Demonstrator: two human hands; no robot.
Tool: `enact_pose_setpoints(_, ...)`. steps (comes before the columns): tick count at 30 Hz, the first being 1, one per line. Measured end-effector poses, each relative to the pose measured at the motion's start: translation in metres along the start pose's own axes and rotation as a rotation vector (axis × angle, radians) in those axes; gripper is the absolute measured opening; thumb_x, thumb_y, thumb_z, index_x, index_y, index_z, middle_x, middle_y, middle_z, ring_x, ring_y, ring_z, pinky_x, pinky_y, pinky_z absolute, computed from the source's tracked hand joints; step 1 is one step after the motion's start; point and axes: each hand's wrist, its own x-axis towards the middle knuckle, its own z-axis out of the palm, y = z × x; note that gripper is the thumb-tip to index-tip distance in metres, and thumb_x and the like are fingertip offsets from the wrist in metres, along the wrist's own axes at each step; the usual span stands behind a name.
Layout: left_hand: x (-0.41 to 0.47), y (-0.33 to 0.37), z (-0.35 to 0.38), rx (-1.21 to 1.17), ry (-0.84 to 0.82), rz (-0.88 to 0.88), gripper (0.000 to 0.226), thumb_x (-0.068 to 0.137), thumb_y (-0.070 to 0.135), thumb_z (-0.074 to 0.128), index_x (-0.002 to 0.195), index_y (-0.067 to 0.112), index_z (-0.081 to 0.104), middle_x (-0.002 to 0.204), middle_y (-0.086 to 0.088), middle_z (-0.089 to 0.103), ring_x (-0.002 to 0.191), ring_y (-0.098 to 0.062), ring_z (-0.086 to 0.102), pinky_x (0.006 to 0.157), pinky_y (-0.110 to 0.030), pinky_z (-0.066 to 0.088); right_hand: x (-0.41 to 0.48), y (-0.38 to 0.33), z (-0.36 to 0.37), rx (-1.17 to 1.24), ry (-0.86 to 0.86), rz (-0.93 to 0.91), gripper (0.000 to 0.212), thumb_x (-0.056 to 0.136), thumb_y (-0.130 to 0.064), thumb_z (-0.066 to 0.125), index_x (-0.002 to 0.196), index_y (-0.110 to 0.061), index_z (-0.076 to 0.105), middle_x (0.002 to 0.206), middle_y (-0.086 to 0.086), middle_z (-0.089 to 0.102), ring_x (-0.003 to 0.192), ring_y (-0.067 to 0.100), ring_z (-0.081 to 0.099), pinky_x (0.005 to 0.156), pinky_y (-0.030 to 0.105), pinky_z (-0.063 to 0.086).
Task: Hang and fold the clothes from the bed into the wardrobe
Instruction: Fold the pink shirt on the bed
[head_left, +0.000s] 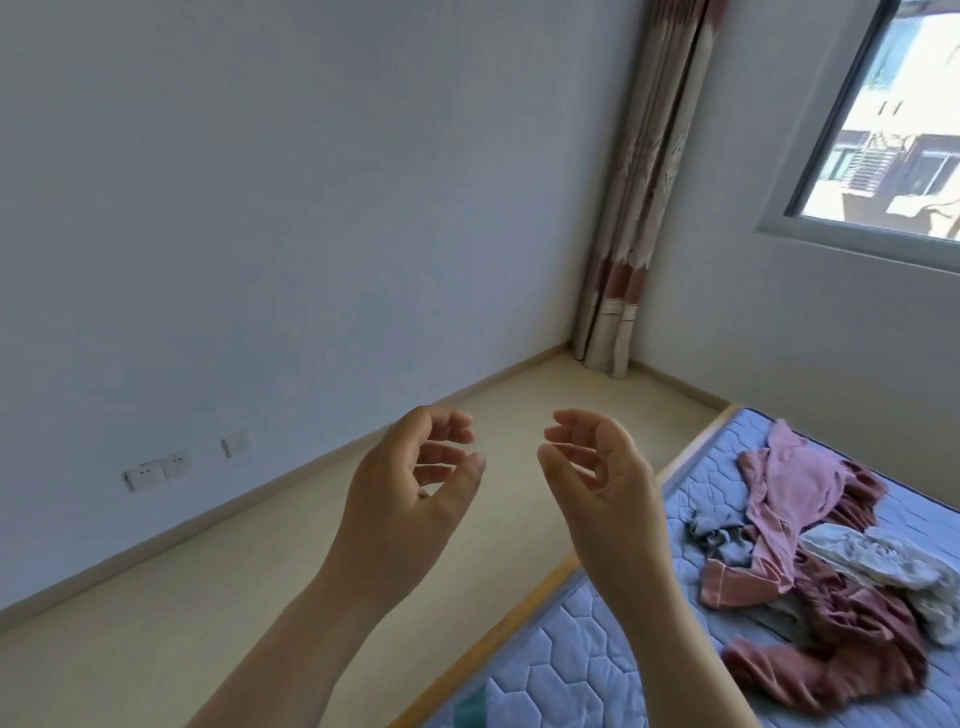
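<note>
**Empty hands, clothes waiting on the bed**

The bed (571, 649) fills the near right; its heap of clothes (810, 561) lies loose and unsorted, seemingly dumped for sorting. No wardrobe shows. The left hand (410, 488) and right hand (597, 478) hover over the floor, fingers loosely curled, holding nothing, well left of the heap.

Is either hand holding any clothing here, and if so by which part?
Nothing is held: left hand and right hand hang loosely curled; the clothes pile lies on the mattress.
</note>
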Motion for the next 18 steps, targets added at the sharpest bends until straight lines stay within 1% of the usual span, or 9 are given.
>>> enact_pose_setpoints(6,0.080,-0.049,-0.047,-0.056,-0.204,0.076,0.016,0.086,0.022,0.066,0.098,0.032,0.061,0.098,0.023,0.065,0.091,-0.001,0.064,0.073,-0.008,0.048,0.035,0.005,0.073,-0.070,0.195,0.075,0.023,0.089,-0.012,0.066,0.106,-0.028,0.062,0.098,-0.011,0.068,0.092,0.001,0.065,0.077,0.015,0.053)
enact_pose_setpoints(9,0.117,-0.071,-0.063,-0.090,-0.272,0.107,0.016,0.086,0.022,0.066,0.098,0.031,0.061,0.097,0.024,0.064,0.091,-0.001,0.064,0.073,-0.008,0.048,0.051,0.007,0.101,-0.137,0.266,0.097,0.022,0.090,-0.014,0.065,0.108,-0.027,0.061,0.100,-0.011,0.067,0.093,0.000,0.065,0.078,0.015,0.053)
enact_pose_setpoints(11,0.137,-0.084,-0.065,-0.114,-0.315,0.114,0.016,0.086,0.024,0.065,0.099,0.032,0.061,0.097,0.024,0.064,0.091,-0.001,0.064,0.074,-0.009,0.049,0.061,0.011,0.115,-0.175,0.293,0.126,0.022,0.090,-0.015,0.065,0.109,-0.026,0.061,0.100,-0.011,0.067,0.093,0.000,0.065,0.078,0.016,0.054)
enact_pose_setpoints(14,0.161,-0.103,-0.060,-0.142,-0.386,0.115,0.017,0.086,0.026,0.066,0.102,0.031,0.061,0.097,0.020,0.066,0.092,-0.001,0.064,0.077,-0.013,0.052,0.075,0.017,0.127,-0.221,0.340,0.147,0.023,0.090,-0.013,0.065,0.106,-0.028,0.060,0.099,-0.011,0.068,0.092,-0.002,0.065,0.076,0.012,0.051)
enact_pose_setpoints(16,0.177,-0.114,-0.051,-0.149,-0.432,0.120,0.018,0.086,0.027,0.066,0.104,0.030,0.061,0.098,0.016,0.066,0.092,0.000,0.064,0.077,-0.012,0.052,0.088,0.024,0.129,-0.247,0.387,0.150,0.023,0.089,-0.011,0.065,0.105,-0.028,0.060,0.099,-0.010,0.068,0.091,-0.002,0.065,0.075,0.011,0.051)
enact_pose_setpoints(18,0.195,-0.124,-0.039,-0.161,-0.471,0.131,0.018,0.086,0.027,0.066,0.104,0.029,0.061,0.097,0.015,0.066,0.092,0.001,0.063,0.076,-0.010,0.050,0.101,0.034,0.129,-0.268,0.425,0.151,0.021,0.090,-0.010,0.065,0.107,-0.022,0.062,0.099,-0.009,0.068,0.089,-0.002,0.065,0.074,0.010,0.050)
